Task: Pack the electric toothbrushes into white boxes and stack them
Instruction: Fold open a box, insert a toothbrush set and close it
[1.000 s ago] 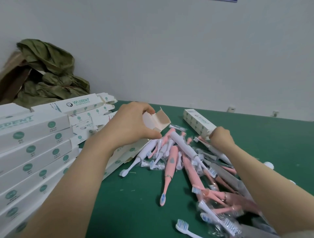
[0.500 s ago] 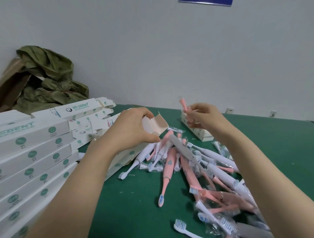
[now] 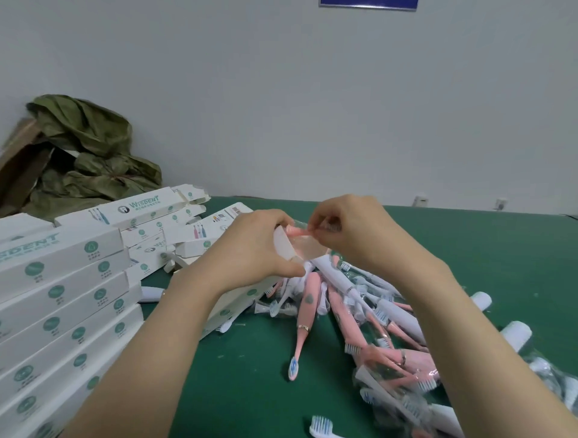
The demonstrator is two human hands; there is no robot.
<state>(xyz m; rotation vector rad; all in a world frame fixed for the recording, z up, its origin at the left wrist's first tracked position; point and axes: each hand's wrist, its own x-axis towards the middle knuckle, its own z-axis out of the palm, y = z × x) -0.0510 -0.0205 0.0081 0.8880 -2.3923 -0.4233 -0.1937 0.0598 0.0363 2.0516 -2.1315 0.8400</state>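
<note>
Head view: the left hand [image 3: 256, 247] has its grip curled round the open end of a white box [image 3: 281, 250]. The box slants down under the left forearm toward the green surface [image 3: 484, 256]. The right hand [image 3: 353, 231] meets it from the other side, its grip narrow, fingertips pinching a pink toothbrush part [image 3: 297, 231] in clear wrap right at the box mouth. Whether the part's tip is already inside cannot be told.

Below and to the right of the hands lies the pile of toothbrushes [image 3: 369, 315], pink and white, many in clear wrappers, spread across the surface. A single pink toothbrush [image 3: 305, 315] lies at the pile's left edge, with its blue and white bristles nearest the camera.

At the left stands the stack of white boxes [image 3: 62, 290], each side face marked with round green emblems and small print too fine to read. The nearest top box reads "SDENT" in teal letters, its start cut off by the frame. A farther top box [image 3: 131, 208] reads "WISDENT" beside a tooth logo. Another box [image 3: 203, 231] shows small pictured toothbrushes and a barcode.

Behind the stack a crumpled green cloth [image 3: 87, 147] and brown cardboard [image 3: 18, 153] lean against the pale wall [image 3: 312, 109]. The lower edge of a blue sign [image 3: 369, 3] shows at the top.
</note>
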